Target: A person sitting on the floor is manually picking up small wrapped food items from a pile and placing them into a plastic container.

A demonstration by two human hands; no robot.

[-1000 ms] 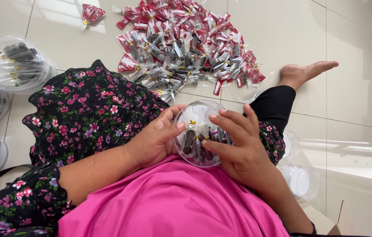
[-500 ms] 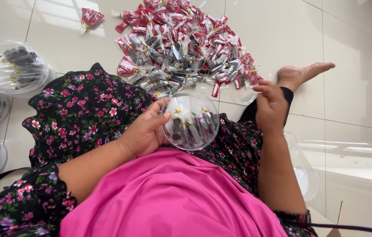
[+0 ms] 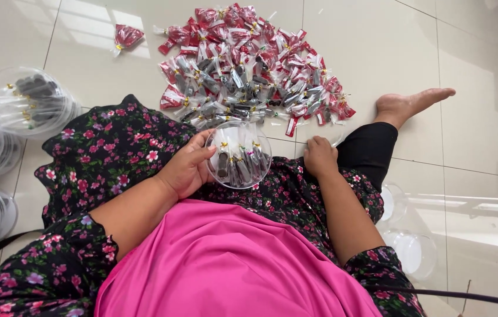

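Your left hand (image 3: 187, 167) sits at the centre of the frame, fingers curled around the rim of a round clear plastic container (image 3: 238, 155) that holds a few small wrapped sweets with gold ties. The container rests tilted over your lap, just below the big heap. Your right hand (image 3: 320, 157) lies just right of it on your knee, fingers bent loosely downward and holding nothing, its fingertips near the lower edge of the pile of red and silver wrapped sweets (image 3: 249, 64) spread on the white tiled floor (image 3: 466, 53) in the upper middle. One stray red packet (image 3: 125, 36) lies apart in the upper left. Filled clear containers (image 3: 29, 100) stand at the left edge; empty ones (image 3: 413, 252) sit at the lower right.
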